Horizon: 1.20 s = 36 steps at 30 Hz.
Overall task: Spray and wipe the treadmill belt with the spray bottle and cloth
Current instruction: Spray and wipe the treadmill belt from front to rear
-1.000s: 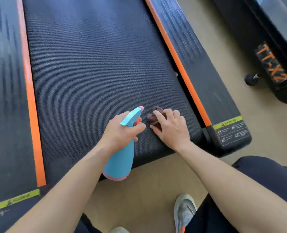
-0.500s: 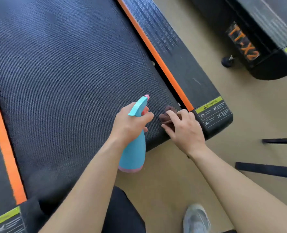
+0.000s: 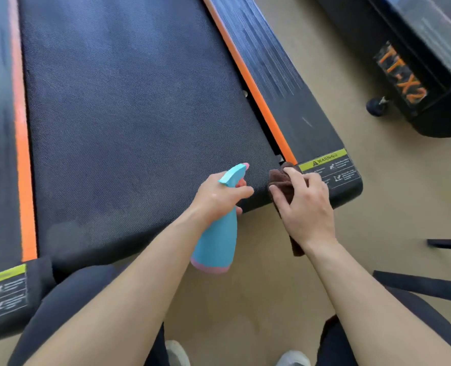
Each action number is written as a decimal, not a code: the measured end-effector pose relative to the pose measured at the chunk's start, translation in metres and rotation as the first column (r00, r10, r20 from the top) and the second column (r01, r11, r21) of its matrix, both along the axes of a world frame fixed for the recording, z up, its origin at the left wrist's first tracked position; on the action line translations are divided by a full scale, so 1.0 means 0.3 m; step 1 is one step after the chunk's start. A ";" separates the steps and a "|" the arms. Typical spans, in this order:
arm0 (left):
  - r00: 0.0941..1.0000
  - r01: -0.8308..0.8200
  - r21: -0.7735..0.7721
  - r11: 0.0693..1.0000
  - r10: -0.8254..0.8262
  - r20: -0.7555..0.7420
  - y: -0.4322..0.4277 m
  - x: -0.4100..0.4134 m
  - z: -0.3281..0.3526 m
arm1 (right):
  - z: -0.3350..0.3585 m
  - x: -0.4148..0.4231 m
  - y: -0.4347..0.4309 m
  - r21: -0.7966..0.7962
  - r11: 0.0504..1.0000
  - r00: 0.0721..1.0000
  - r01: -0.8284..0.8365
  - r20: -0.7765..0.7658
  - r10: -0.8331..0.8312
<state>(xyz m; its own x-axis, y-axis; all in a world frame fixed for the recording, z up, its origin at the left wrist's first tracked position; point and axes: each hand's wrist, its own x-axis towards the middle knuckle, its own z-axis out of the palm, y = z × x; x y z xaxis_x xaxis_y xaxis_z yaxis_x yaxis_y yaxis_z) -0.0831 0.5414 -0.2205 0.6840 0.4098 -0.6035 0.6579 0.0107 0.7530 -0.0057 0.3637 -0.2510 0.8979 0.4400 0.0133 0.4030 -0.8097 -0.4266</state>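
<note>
Smooth beige floor (image 3: 377, 207) fills the lower right of the frame; a second black machine with orange lettering (image 3: 364, 43) occupies the upper right.

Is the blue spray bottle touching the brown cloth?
Apart. The head view shows a strip of black belt between the spray bottle in the left hand and the cloth in the right hand.

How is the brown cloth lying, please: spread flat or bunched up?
Bunched up: the brown cloth shows thick folds under the right hand, one end hanging below the wrist.
</note>
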 end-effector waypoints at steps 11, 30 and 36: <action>0.998 -0.041 0.105 0.994 0.045 -0.036 0.010 0.015 -0.057 | -0.061 0.053 0.073 0.087 0.996 0.998 -0.022 -0.053 0.027; 0.996 -0.084 0.135 0.987 0.082 0.020 0.075 0.033 -0.029 | -0.063 0.125 0.102 0.120 0.993 0.998 0.010 0.054 -0.016; 0.984 -0.169 0.103 0.980 0.161 0.077 0.108 0.012 -0.006 | -0.071 0.245 0.266 0.076 0.984 0.965 -0.160 0.220 0.140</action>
